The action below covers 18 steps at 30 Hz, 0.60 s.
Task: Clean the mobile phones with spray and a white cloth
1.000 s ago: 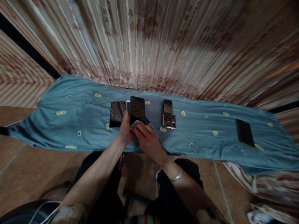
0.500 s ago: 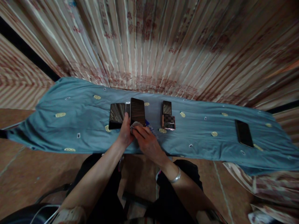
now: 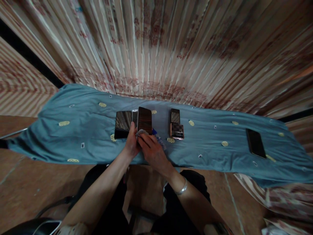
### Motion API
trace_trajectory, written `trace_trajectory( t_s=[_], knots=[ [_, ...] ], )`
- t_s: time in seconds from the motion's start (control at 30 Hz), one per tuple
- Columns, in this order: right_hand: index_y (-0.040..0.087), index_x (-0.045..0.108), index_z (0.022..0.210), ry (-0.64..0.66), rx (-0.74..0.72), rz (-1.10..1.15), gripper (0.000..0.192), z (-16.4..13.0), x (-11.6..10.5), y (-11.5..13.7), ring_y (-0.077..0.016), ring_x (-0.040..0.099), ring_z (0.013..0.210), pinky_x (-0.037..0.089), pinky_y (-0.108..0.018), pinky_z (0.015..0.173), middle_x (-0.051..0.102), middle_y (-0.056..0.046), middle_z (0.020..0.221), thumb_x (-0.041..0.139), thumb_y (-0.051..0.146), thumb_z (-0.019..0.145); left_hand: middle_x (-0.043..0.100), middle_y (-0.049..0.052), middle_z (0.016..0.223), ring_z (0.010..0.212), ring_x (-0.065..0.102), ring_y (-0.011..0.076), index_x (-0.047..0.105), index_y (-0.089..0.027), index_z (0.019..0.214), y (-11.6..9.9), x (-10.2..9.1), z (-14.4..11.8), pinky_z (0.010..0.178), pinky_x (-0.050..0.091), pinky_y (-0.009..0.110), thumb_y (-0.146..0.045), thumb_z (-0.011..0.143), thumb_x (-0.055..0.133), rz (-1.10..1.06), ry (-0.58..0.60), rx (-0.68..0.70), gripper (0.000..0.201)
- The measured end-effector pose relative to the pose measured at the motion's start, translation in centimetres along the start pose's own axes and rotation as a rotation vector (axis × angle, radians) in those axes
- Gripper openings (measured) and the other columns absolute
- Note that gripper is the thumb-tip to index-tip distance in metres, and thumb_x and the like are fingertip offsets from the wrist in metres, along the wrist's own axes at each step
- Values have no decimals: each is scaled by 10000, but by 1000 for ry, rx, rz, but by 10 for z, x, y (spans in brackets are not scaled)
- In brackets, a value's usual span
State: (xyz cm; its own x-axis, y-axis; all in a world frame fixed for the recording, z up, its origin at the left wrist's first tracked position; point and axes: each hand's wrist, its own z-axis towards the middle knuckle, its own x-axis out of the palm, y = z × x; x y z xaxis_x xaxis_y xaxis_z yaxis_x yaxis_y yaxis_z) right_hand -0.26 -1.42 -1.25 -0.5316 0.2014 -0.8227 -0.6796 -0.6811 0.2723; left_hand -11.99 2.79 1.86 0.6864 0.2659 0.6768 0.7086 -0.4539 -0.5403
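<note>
My left hand (image 3: pixel 132 142) is closed around the lower left edge of a dark smartphone (image 3: pixel 145 119), which is tilted up off the cloth. Pinched in my right hand (image 3: pixel 152 148) is a pale crumpled wipe (image 3: pixel 141 132), pressed against the phone's lower edge. Just left of the held phone lies a black tablet-like device (image 3: pixel 123 124) with a glossy screen. Between the two, a white phone (image 3: pixel 134 115) shows only in part. A blue and clear plastic packet (image 3: pixel 157 136) rests beside my right hand, partly hidden by it.
Right of my hands, a dark phone (image 3: pixel 175 116) lies against a checkered, copper-edged device (image 3: pixel 177 131). Another black phone (image 3: pixel 255 143) lies far right. All rest on a blue cloth (image 3: pixel 207 156) with yellow prints. A striped curtain (image 3: pixel 156 49) hangs behind.
The whole view has shifted slightly, so things appear a little lower. The held phone's top has tipped slightly. My hands keep their hold on the phone and wipe.
</note>
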Motion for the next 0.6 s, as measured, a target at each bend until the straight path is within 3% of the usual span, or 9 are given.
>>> trace_trajectory(
  t_s=[0.17,0.37,0.6],
  knots=[
    [117,633,1368,-7,20,-7,389,2,2,-7,-224,619,1240,520,-378,1109,657,-158,1391,490,102,1006,690,36,659,626,678,117,689,-143,705,6,1,-3,692,553,201,-542,1046,369,-53,-20,-8,615],
    [114,609,1399,-51,65,-13,407,6,2,-13,-223,592,1293,516,-384,1113,654,-163,1400,482,107,1012,752,44,831,843,726,169,748,-152,849,14,0,-5,861,570,272,-567,984,525,-75,-24,21,489],
    [49,625,1366,-61,-27,2,401,3,7,-2,-244,601,1252,516,-386,1115,670,-199,1348,505,84,985,689,29,663,602,656,112,703,-148,687,2,-8,-4,621,548,200,-629,946,552,-65,-20,-26,566]
  ],
)
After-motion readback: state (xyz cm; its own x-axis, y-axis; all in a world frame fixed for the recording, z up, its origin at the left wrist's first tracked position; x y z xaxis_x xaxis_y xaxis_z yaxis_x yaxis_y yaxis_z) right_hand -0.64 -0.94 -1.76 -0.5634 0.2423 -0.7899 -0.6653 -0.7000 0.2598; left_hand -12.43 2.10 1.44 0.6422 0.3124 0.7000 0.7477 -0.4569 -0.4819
